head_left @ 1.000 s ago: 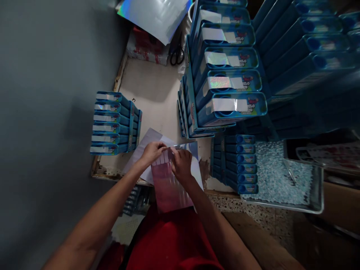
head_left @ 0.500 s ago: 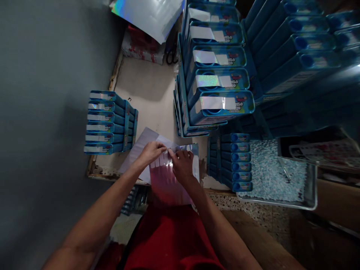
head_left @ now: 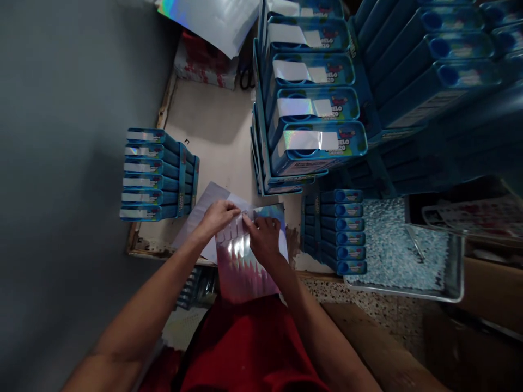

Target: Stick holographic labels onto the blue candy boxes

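A shiny holographic sticker sheet (head_left: 239,277) with rows of strip-shaped labels lies at the table's front edge, its lower part hanging towards my red clothing. My left hand (head_left: 220,218) pinches at the sheet's upper left part with thumb and forefinger together. Close beside it, my right hand (head_left: 265,237) has its fingers curled over the sheet's upper right, thumb and forefinger meeting the sheet near the left fingertips. Whether a single label is lifted between the fingertips is too small to tell. Under the sheet's left side lies a pale paper sheet (head_left: 206,204).
Blue boxes in a display tray (head_left: 151,174) stand at the left, silvery strips across their ends. Taller blue boxes (head_left: 318,144) with similar strips rise at centre right. A smaller blue pack (head_left: 349,239) sits near a metal tray (head_left: 455,277) of pale blue pieces. Silver sheets (head_left: 216,22) lie at the back.
The sticker sheet has tilted, and bright reflections now run across its rows of labels. Both hands stay close together in nearly the same place. The view has shifted slightly.
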Motion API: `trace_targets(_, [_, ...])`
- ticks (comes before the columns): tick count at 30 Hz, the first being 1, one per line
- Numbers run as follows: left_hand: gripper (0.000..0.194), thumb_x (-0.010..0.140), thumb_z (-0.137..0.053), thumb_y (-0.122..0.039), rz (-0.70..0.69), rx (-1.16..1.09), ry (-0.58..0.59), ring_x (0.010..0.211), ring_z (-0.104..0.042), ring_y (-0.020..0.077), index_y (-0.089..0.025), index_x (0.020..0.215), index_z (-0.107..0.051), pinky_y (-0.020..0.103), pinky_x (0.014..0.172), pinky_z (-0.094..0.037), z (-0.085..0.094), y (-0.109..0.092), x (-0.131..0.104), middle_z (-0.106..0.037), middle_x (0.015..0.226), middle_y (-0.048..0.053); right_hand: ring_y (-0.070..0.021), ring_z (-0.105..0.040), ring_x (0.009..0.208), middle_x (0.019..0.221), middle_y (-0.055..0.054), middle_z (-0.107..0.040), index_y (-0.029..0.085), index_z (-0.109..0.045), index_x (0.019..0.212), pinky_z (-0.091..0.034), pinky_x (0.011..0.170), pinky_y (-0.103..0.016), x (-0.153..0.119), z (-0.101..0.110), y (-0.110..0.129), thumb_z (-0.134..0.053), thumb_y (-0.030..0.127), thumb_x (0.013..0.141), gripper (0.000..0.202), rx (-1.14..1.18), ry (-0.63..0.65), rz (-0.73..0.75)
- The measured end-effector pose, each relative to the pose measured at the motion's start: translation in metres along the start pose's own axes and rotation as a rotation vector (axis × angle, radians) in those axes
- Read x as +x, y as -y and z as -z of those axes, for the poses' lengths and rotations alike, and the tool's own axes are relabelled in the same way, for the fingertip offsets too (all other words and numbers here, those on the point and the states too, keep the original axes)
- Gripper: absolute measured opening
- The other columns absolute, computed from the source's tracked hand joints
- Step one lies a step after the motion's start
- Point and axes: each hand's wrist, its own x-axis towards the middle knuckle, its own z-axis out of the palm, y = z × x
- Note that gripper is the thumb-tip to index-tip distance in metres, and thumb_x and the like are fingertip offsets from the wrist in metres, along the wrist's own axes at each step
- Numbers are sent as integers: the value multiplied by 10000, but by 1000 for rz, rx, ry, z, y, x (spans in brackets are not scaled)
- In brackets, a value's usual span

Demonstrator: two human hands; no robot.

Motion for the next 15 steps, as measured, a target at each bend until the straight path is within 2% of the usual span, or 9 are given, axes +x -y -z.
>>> trace_targets(3, [271, 837, -602, -356, -47, 18, 13, 701, -648, 206, -180, 819, -807, 286, 587, -372, 2, 0, -1, -769, 756, 46, -262, -575, 1021, 1017, -73, -698, 285, -718, 1224, -363, 968, -436, -2, 2, 3, -598, 227, 977, 281, 138, -54, -61])
trace_targets(5, [262, 860, -601, -337, -65, 68, -22, 741, -657, 208, -188, 869, -817, 287, 613, -376, 2, -2, -2, -787, 811, 52, -234, -618, 1006, 995, -60, -722, 254, -752, 1063, -394, 964, -395, -3, 5, 6, -615, 282, 991, 158, 279, -116, -116])
trace_targets(8, [257, 892, -602, -317, -90, 129, -90, 838, -680, 220, -200, 953, -824, 286, 677, -400, -1, -6, -2, -808, 926, 71, -195, -667, 867, 917, -38, -750, 229, -759, 939, -454, 863, -335, -11, 17, 8, -611, 344, 1000, 198, 502, -201, -194])
trace_targets(10, [264, 907, -600, -320, -106, 120, -125, 875, -687, 226, -196, 984, -820, 284, 702, -414, -4, -8, 0, -808, 964, 83, -171, -648, 720, 803, -15, -739, 226, -767, 909, -461, 754, -302, -19, 27, 6, -616, 395, 990, 240, 598, -236, -270])
trace_targets(12, [264, 907, -606, -326, -110, 97, -131, 866, -686, 226, -190, 986, -818, 281, 698, -418, -7, -10, 2, -806, 952, 85, -148, -599, 609, 701, 7, -704, 226, -778, 889, -440, 675, -281, -26, 38, 2, -632, 420, 968, 255, 634, -259, -326])
trace_targets(15, [246, 894, -617, -318, -92, 88, -106, 833, -679, 221, -195, 960, -820, 282, 672, -404, -8, -12, 3, -803, 916, 73, -129, -551, 550, 631, 22, -662, 222, -798, 897, -406, 620, -261, -30, 47, -7, -641, 405, 947, 246, 658, -263, -330])
